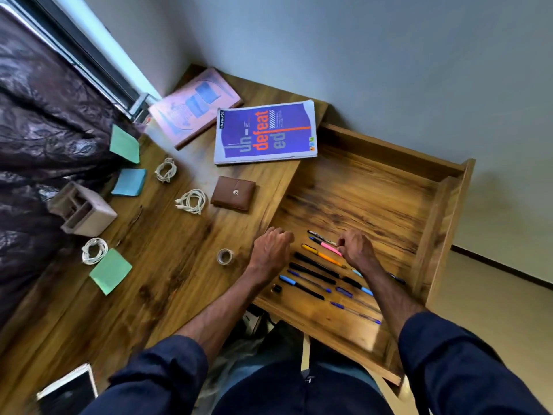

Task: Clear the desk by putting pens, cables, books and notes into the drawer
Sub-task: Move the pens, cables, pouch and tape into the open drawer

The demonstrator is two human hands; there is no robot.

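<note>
The wooden drawer (pixel 374 187) stands pulled open on the right of the desk (pixel 167 265). Several pens (pixel 314 271) lie in a row on its near floor. My right hand (pixel 356 250) is over them, fingertips pinched on the pink pen (pixel 329 248). My left hand (pixel 273 245) rests curled at the desk edge and holds nothing. On the desk lie a purple book (pixel 266 133), a pink book (pixel 194 106), three coiled white cables (pixel 193 200) (pixel 165 169) (pixel 94 250), and sticky-note pads: green (pixel 125 144), blue (pixel 129 182), green (pixel 110 271).
A brown wallet (pixel 234 193) and a roll of clear tape (pixel 225 256) lie mid-desk. A grey pen holder (pixel 80 212) stands at the left edge beside a dark curtain. A tablet (pixel 67 390) lies at the near left corner.
</note>
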